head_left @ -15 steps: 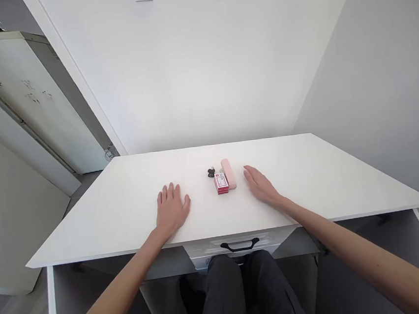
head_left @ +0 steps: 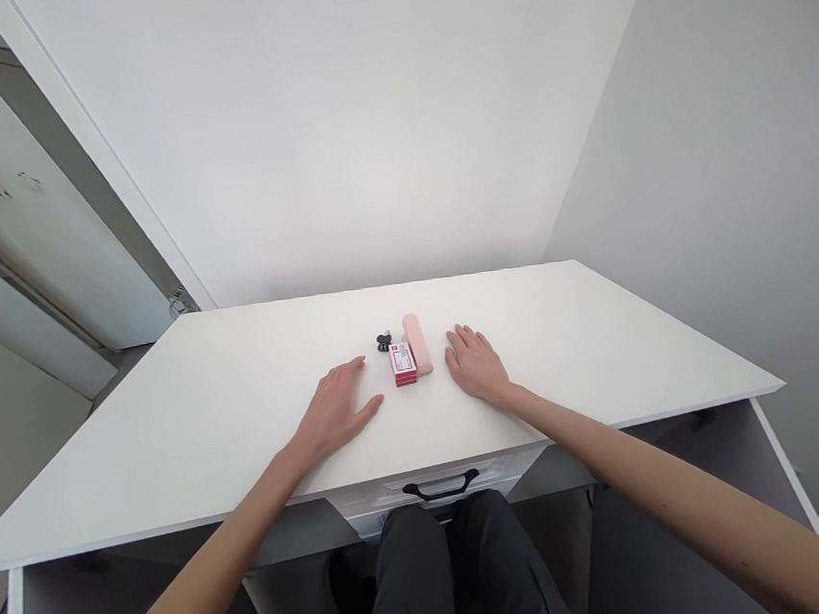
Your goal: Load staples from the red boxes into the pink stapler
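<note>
My left hand (head_left: 336, 408) is just left of a small stack of red-and-white boxes (head_left: 402, 363), its thumb and fingers apart with nothing between them. Flat on the white desk (head_left: 245, 400), palm down, rests my right hand (head_left: 476, 362), fingers stretched out. Between the hands a long pink case (head_left: 417, 342) leans close against the boxes' right side. A small black object (head_left: 384, 341) lies at the boxes' upper left; its kind is too small to make out. Neither hand touches these things.
Below the desk's front edge is a drawer with a black handle (head_left: 441, 486), above my knees. A white wall (head_left: 379, 136) stands behind the desk and a grey wall (head_left: 730, 170) to the right. A worn white cabinet (head_left: 45, 207) is at the far left.
My left hand has turned and moved toward the boxes, thumb and fingers now facing them. My right hand has rolled from its side to palm down. The view has shifted right.
</note>
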The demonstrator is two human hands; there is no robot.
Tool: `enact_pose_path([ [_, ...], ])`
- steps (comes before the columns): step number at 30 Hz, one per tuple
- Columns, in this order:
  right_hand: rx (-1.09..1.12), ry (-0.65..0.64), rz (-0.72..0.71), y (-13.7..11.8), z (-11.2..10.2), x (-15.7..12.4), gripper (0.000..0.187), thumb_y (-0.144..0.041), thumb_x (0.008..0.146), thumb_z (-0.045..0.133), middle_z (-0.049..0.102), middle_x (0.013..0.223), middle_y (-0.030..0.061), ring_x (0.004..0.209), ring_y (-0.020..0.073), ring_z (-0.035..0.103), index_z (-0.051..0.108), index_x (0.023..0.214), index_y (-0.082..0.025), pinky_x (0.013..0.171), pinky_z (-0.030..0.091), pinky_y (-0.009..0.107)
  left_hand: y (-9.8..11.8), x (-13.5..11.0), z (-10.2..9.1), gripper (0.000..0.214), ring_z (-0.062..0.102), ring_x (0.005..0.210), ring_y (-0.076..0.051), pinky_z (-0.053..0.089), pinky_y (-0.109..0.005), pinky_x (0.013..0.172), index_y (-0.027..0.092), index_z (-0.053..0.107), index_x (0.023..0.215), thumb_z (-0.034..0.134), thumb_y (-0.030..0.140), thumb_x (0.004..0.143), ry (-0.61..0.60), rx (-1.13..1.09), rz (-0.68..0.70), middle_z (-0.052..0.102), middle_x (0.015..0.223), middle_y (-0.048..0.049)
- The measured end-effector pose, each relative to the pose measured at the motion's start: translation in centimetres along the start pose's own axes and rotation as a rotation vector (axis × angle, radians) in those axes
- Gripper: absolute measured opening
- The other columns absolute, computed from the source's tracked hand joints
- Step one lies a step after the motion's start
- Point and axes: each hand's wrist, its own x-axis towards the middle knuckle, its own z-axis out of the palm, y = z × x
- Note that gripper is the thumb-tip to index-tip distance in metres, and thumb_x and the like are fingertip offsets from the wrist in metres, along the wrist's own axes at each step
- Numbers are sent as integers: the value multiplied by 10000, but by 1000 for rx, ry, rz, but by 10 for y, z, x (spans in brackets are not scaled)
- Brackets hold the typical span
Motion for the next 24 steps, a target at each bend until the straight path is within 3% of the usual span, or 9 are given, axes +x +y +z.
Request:
enact_pose_path([
  [9,25,19,15,-2,-3,2,578,-349,1078,254,338,1706,130,1603,248,243,449,1562,-101,1301,132,401,20,39,26,886,547,1382,-341,420,-508,1151,234,313,1584,678,631,881,25,-179,-8,594,1492,-125],
  [16,29,15,23,-2,-5,1,566,-354,1078,260,340,1706,133,1603,228,236,458,1551,-114,1295,129,397,30,35,17,963,588,1354,-313,459,-473,1122,299,290,1582,764,616,807,5,-342,-126,636,1443,-94],
  [20,36,1,26,-3,-7,-2,564,-347,1077,254,340,1708,117,1602,225,235,452,1556,-124,1293,128,389,15,21,2,1005,608,1323,-313,496,-455,1080,280,307,1567,791,638,762,71,-383,-261,627,1431,-125],
  [24,41,8,18,-3,-7,-3,559,-340,1078,256,338,1709,118,1600,231,244,467,1546,-120,1294,134,385,-27,3,-27,1022,618,1296,-325,485,-478,1086,263,339,1539,810,645,717,185,-307,-383,639,1403,-137],
])
